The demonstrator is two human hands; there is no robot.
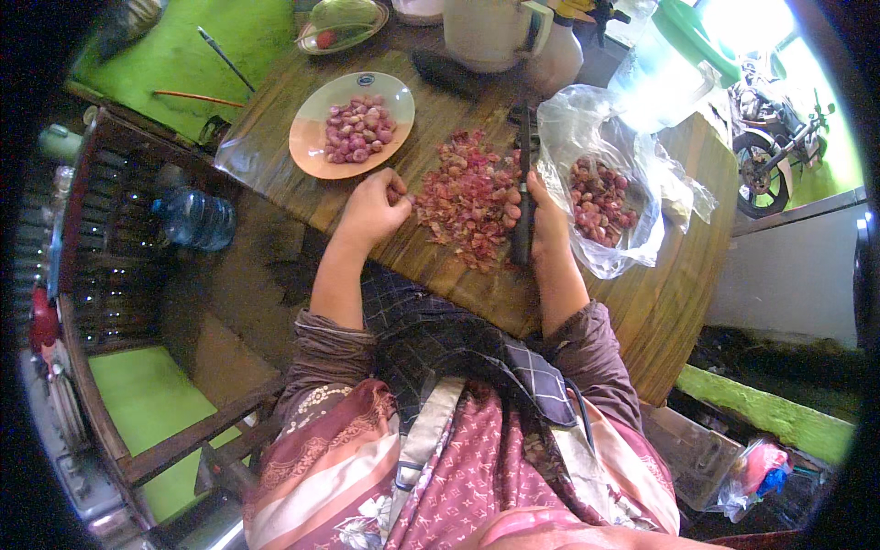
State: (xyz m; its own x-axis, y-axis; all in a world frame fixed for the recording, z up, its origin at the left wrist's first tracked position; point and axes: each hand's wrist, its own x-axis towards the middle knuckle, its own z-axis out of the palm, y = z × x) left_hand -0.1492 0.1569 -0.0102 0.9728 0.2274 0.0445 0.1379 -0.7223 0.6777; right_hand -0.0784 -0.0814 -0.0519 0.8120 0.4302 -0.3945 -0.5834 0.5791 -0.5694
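My left hand [378,206] is curled closed at the left of a pile of shallot skins and shallots [467,192], on a small thing I cannot make out. Just beyond it an oval plate [312,128] holds peeled pink shallots [357,126]. My right hand [550,215] grips a dark knife [521,225] at the pile's right side. Beside that hand an open clear plastic bag [632,238] holds several unpeeled shallots [591,192].
The wooden table [660,302] carries a plate with a cabbage [339,14], a light pot [481,32] and a green-rimmed container [669,64] at the back. A water jug [197,220] stands lower left; a motorbike [761,165] is beyond on the right.
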